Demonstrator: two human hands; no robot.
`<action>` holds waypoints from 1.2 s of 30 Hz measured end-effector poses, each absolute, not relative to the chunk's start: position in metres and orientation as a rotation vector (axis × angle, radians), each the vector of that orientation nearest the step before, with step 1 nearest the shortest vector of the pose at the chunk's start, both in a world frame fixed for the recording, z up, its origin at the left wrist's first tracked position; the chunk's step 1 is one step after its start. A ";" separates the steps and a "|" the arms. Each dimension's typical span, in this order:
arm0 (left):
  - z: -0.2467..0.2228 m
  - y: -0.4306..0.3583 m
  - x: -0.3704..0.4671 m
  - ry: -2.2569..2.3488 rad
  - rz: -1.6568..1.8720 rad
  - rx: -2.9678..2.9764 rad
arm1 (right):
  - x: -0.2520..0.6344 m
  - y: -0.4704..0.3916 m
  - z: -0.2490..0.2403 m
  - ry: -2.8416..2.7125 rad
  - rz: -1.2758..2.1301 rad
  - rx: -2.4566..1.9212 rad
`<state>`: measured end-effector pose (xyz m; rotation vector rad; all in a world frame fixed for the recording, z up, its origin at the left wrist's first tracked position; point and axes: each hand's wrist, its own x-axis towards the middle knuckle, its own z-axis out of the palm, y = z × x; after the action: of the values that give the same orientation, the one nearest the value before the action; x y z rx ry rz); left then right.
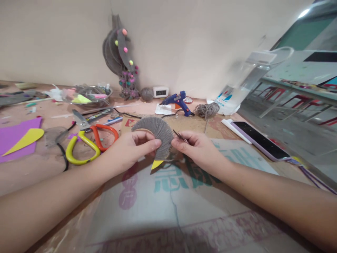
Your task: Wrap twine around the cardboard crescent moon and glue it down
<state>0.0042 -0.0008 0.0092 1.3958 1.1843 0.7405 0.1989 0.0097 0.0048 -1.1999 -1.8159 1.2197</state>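
Between thumb and fingers, my left hand [143, 143] is closed on a crescent [164, 135] wound closely with grey yarn. Its lower tip is bare and shows yellow. To the right of the crescent's outer edge, my right hand [195, 144] pinches a small dark bundle [181, 137] that looks like wound yarn; the fingers cover most of it. The right fingertips are at or very near the crescent's edge; I cannot tell if they touch it. Both hands are above a printed plastic sheet [147, 211] on the table.
Left of my hands lie scissors [83, 149] with yellow and orange handles, a cutter knife [101, 115] and purple foam [18, 144] under a yellow piece. Behind are a blue glue gun [179, 102], grey yarn [207, 110] and a bottle [244, 82]. A phone [260, 140] lies right.
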 end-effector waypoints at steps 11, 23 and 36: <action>0.001 0.007 0.001 1.121 0.795 1.750 | 0.200 0.008 0.004 -1.845 1.222 -1.242; 0.007 0.003 0.002 1.020 0.828 1.639 | 0.202 0.010 0.005 -1.853 1.213 -1.194; 0.004 0.004 0.000 1.086 0.812 1.783 | 0.203 0.011 0.002 -1.820 1.279 -1.189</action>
<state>-0.0002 0.0041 0.0035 1.7830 1.0860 0.8124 0.2028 0.0112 0.0019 -1.1885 -1.8200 1.2790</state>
